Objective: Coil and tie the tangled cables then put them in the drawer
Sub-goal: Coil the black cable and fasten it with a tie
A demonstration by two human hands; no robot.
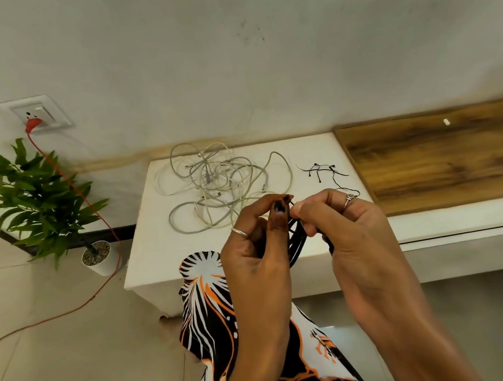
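Note:
A coiled black cable [298,242] hangs between my two hands above the front edge of the white cabinet [159,235]. My left hand [258,247] grips the coil, thumb and fingers curled round it. My right hand [345,225] pinches something thin at the top of the coil, where the fingertips of both hands meet; what it is stays hidden. Behind my hands a tangle of white and grey cables [223,184] lies on the cabinet top. Several black ties [325,172] lie to the right of the tangle. No open drawer shows.
A wooden-topped low bench [445,156] adjoins the cabinet on the right. A potted plant [41,200] stands on the floor at left. A red cord [82,194] runs from the wall socket [36,114] down across the floor. My patterned clothing fills the bottom centre.

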